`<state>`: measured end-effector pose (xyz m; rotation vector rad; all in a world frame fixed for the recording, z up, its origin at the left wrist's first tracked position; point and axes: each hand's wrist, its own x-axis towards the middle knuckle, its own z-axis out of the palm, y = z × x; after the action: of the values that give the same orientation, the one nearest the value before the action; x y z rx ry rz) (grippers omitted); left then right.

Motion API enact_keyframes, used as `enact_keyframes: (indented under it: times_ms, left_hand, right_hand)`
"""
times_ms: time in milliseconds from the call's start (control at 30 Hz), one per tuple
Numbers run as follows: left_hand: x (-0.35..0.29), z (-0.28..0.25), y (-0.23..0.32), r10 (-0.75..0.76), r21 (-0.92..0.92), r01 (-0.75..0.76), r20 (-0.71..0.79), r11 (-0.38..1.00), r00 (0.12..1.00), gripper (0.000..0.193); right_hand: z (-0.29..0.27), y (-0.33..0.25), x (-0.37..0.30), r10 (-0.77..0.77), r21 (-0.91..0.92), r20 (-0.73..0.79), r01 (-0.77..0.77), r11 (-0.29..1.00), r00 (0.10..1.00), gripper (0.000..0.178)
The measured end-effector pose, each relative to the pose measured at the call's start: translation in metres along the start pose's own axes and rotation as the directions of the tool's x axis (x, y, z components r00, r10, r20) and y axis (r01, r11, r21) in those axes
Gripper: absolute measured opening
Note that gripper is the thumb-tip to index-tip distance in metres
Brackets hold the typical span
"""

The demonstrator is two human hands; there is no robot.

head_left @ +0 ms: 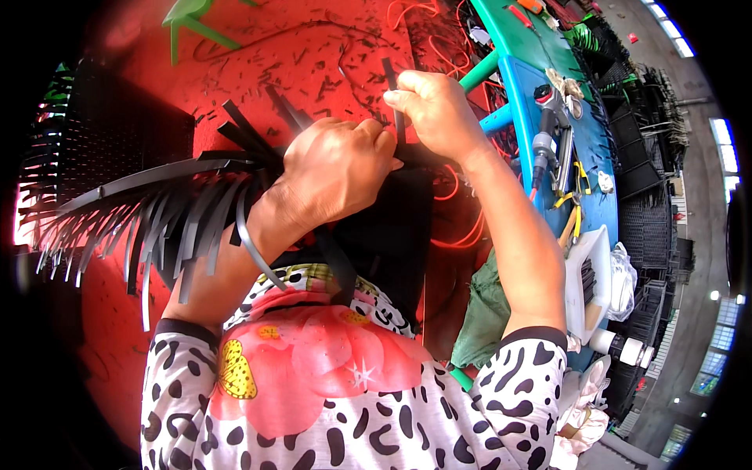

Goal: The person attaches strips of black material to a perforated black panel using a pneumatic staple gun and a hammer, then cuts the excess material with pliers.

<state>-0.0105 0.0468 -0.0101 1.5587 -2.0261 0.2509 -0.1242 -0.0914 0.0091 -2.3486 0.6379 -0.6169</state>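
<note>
My right hand (439, 113) is closed in a pinch on a dark flat strip (389, 72), whose end sticks up past the thumb. Just left of it and lower, my left hand (337, 168) is curled with its fingers pressed together; what lies inside them is hidden. Several loose black strips (239, 129) fan out from behind that hand. Over my left forearm hangs a long fringe of grey-black strips (168, 215), along a curved band. Beneath both hands is a dark surface (403, 211), partly covered by my arms.
A dark woven panel (117, 125) stands at the left. Strip scraps litter the red floor (290, 47), near a green stool (188, 19). On the right, a blue table (599, 149) carries a power tool (543, 145), yellow-handled pliers (578, 215) and a white bin (576, 294). Orange hose (470, 235) trails below.
</note>
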Motion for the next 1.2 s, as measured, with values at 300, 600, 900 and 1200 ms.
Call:
enact_keyframes:
  times_ms: [300,600,900,1200]
  left_hand:
    - [0.001,-0.002,-0.003,-0.015,-0.06,0.016,0.024,0.998,1.0,0.021]
    - [0.001,-0.007,-0.012,0.103,-0.1,-0.093,0.094,0.991,0.99,0.037]
    - [0.004,-0.009,-0.018,0.087,-0.117,-0.072,0.125,0.99,0.988,0.026]
    - [0.005,0.008,-0.014,0.092,-0.138,-0.083,0.057,0.987,0.994,0.037]
  right_hand:
    - [0.004,0.008,0.01,0.262,0.04,0.391,-0.301,0.953,0.883,0.029]
    - [0.003,0.015,0.016,0.277,-0.019,0.507,-0.31,0.951,0.816,0.028]
    - [0.004,0.036,0.032,-0.119,0.096,0.606,0.076,0.992,0.786,0.024]
    - [-0.002,0.032,0.01,0.206,0.409,0.415,-0.384,0.828,0.886,0.06]
